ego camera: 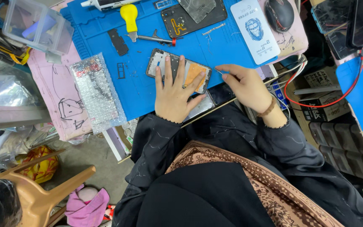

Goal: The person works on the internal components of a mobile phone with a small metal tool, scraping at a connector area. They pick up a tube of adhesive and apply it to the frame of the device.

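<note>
An opened phone frame (158,62) with an orange patch inside lies on the blue work mat (215,46). My left hand (174,90) rests flat on it, fingers spread over its middle and lower edge. My right hand (244,84) hovers just right of the frame, fingers pinched together on what looks like a thin tool pointing toward the frame's right edge; the tool itself is too small to make out. A beaded bracelet sits on my right wrist.
On the mat lie a yellow-handled tool (129,19), a black phone back cover (190,19), a small black strip (118,41) and a white card (255,29). A bubble-wrap pouch (95,90) lies left, a clear plastic box (36,25) far left, a mouse (279,13) top right.
</note>
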